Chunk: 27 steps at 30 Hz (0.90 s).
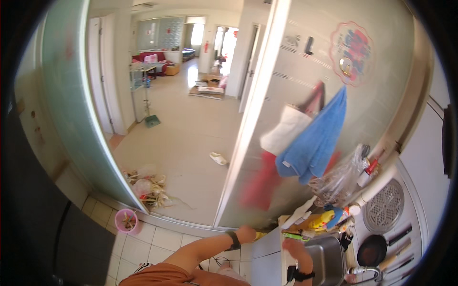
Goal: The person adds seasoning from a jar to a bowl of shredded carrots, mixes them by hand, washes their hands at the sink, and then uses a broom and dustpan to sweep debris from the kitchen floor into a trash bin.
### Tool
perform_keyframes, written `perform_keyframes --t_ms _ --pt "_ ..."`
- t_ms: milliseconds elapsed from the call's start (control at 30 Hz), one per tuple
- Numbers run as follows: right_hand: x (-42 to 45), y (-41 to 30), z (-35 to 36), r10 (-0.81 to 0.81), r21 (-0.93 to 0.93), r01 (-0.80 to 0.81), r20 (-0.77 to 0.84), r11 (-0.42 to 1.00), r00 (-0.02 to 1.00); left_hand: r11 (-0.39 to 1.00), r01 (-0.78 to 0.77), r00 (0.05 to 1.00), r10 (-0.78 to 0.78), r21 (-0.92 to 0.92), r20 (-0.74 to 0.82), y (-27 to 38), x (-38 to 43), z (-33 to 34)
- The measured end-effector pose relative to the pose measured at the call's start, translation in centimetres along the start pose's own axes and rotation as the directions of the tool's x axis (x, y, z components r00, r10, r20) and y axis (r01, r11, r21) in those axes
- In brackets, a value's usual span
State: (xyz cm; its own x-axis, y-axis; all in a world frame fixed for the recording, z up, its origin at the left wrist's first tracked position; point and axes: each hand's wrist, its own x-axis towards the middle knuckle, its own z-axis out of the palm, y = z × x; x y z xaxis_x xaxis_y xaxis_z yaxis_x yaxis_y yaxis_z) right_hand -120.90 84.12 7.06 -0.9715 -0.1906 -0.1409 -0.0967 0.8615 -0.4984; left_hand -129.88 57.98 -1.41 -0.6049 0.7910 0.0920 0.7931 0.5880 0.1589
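Note:
My left hand [246,234], with a dark band on its wrist, is stretched out past the end of the counter. Its fingers are curled around a small yellow object [260,235], mostly hidden by the hand. Over the counter beside the stainless steel sink [326,261] is my right hand [294,248], also with a dark wristband. Blur hides its fingers, so I cannot tell whether it holds anything. Just beyond it lies a green-handled tool [293,236]. A yellow bottle [321,220] and a white bottle [300,213] are on the ledge behind.
A blue towel [313,139] hangs from a hook on the frosted glass panel. Beyond the sink hang a black frying pan [372,249] and a round metal rack [383,205]. A pink bin [126,221] stands by the doorway, near a heap of scraps [154,189] on the floor.

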Motion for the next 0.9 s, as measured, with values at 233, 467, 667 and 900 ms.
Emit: perform_keyframes --t_ms 233,467,667,900 --pt "20.1 -10.7 -9.1 -0.092 0.168 0.241 -0.605 0.956 0.791 0.941 0.233 0.972 -0.229 -0.247 0.049 -6.1 -2.1 -9.4" --pt "27.1 -17.4 -15.0 -0.058 -0.091 -0.057 -0.903 0.994 0.427 0.856 0.233 0.891 -0.378 -0.462 -0.252 -8.9 0.1 -19.2" --pt "21.1 -15.5 -15.6 -0.133 0.179 0.286 -0.583 0.941 0.802 0.57 -0.1 0.782 -0.462 -0.815 -0.419 -9.5 4.5 -24.7" --pt "13.5 -16.4 -15.6 0.103 0.48 0.535 -0.803 0.695 0.586 0.259 -0.295 0.835 -0.399 -0.92 -0.379 -6.0 10.6 -28.3"
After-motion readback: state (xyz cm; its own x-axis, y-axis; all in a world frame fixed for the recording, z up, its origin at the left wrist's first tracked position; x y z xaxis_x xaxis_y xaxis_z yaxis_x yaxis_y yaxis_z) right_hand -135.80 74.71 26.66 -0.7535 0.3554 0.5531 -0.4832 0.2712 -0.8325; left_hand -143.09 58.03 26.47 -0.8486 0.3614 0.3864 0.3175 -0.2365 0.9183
